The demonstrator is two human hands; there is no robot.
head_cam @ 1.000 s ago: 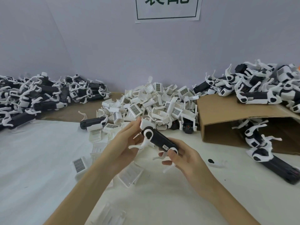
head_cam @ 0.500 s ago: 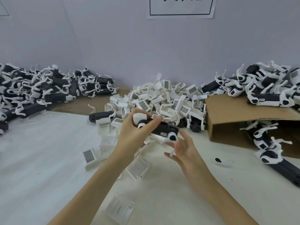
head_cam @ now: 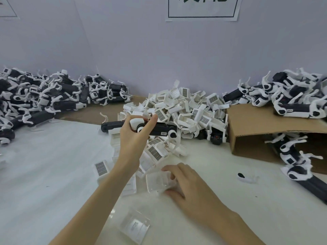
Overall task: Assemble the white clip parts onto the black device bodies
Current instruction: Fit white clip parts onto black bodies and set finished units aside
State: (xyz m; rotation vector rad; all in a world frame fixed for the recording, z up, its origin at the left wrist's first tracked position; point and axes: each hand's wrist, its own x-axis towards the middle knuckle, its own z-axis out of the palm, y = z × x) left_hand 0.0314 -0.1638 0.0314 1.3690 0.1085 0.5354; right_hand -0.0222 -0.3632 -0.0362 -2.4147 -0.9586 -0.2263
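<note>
My left hand [head_cam: 135, 134] grips the white-capped end of a black device body [head_cam: 161, 130], held level above the table in front of the heap of white clip parts [head_cam: 184, 110]. Its other end carries a white round joint with thin white arms hanging down. Lower down, my right hand [head_cam: 185, 184] is on the table, its fingers and thumb curled round a loose white clip part [head_cam: 158, 181]. More loose white clips lie between my two arms.
Black-and-white devices are piled at the far left [head_cam: 44, 96] and on top of a cardboard box [head_cam: 253, 124] at the right, with more inside it. Another black body [head_cam: 111, 125] lies behind my left hand. A clear clip [head_cam: 135, 227] lies near the front.
My right hand let go of the black device and dropped to the table onto a white clip part. My left hand now carries the device alone, slightly farther away.
</note>
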